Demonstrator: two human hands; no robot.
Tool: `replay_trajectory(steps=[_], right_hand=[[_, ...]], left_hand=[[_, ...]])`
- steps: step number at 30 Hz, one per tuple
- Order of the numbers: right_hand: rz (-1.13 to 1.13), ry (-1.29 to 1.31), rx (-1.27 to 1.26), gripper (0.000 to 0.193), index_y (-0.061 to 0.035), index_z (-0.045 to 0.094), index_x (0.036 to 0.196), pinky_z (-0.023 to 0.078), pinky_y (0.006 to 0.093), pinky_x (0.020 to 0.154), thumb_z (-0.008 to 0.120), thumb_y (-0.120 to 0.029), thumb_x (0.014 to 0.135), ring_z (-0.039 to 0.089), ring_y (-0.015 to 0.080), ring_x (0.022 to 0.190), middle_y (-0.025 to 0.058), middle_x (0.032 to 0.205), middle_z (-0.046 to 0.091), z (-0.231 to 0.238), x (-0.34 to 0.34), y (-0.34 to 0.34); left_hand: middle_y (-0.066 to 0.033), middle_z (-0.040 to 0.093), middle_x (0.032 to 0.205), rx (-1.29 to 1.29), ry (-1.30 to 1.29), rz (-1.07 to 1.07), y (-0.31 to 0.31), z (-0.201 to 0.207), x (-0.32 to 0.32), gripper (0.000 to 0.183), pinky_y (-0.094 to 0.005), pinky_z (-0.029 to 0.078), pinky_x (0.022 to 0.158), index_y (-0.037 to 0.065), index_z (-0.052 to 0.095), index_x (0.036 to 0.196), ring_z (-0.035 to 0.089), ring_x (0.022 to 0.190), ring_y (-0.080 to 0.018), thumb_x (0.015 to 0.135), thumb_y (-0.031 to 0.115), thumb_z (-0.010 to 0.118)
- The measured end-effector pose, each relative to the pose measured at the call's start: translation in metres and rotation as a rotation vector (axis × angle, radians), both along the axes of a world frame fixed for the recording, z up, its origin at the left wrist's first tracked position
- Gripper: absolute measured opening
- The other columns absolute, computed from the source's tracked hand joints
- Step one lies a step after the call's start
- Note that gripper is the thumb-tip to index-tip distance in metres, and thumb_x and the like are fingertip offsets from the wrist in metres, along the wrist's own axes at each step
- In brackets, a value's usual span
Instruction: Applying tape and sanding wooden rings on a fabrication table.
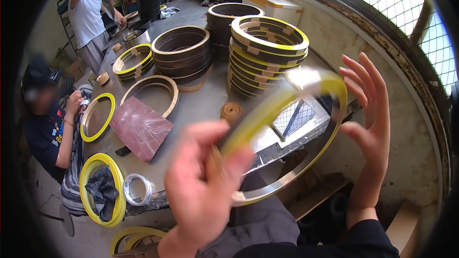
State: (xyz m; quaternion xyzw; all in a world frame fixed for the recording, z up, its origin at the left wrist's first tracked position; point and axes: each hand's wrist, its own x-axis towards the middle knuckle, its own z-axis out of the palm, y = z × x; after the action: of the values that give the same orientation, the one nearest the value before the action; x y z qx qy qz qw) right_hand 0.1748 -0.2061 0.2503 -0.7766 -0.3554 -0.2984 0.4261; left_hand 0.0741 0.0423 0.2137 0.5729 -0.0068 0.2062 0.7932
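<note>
Head view: I record the left hand [203, 177] pinching a tilted yellow-edged ring [260, 120] near the desk [201, 102]; the right hand [374, 131], spread and empty, is just beside that ring.

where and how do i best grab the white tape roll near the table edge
Probably pinch the white tape roll by its right wall, coming from above, with the open right hand. It seems to lie flat, hole up, so the wall can be straddled, and the yellow rings crowd its left, leaving the right freer.
</note>
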Motion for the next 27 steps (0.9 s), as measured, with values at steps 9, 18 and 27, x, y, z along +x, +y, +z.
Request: replay_trajectory(steps=[9, 18, 27], right_hand=[[-0.132, 0.708, 0.059, 0.034, -0.0044, 0.056, 0.104, 0.033, 0.0220, 0.033, 0.056, -0.038, 0.101, 0.048, 0.0081, 0.039, 0.0045, 0.066, 0.061, -0.001, 0.126, -0.021], [-0.471, 0.955, -0.501, 0.036, -0.0077, 0.063, 0.074, 0.028, 0.0233, 0.034, 0.056, -0.040, 0.089, 0.039, 0.0052, 0.037, -0.0012, 0.052, 0.051, 0.035, 0.273, -0.007], [-0.655, 0.922, -1.058, 0.057, -0.0040, 0.065, 0.064, 0.033, 0.0301, 0.040, 0.045, -0.050, 0.091, 0.045, 0.0121, 0.042, 0.0028, 0.050, 0.052, 0.053, 0.296, 0.019]], left_hand=[[0.0005, 0.056, 0.076, 0.166, -0.011, -0.146, 0.023, 0.057, 0.242, 0.020, -0.0224, 0.038, 0.048, 0.003, 0.058, 0.098, 0.048, 0.053, -0.0057, 0.098, 0.021, 0.067], [-0.0227, 0.074, 0.100, 1.321, 0.244, 0.147, 0.045, 0.068, 0.400, 0.037, -0.0403, 0.057, 0.082, 0.001, 0.075, 0.103, 0.074, 0.094, -0.0281, 0.080, 0.025, 0.060], [-0.0160, 0.075, 0.101, 1.764, 0.345, 0.053, 0.049, 0.059, 0.426, 0.036, -0.0412, 0.057, 0.074, 0.006, 0.076, 0.107, 0.074, 0.088, -0.0270, 0.089, 0.031, 0.057]])
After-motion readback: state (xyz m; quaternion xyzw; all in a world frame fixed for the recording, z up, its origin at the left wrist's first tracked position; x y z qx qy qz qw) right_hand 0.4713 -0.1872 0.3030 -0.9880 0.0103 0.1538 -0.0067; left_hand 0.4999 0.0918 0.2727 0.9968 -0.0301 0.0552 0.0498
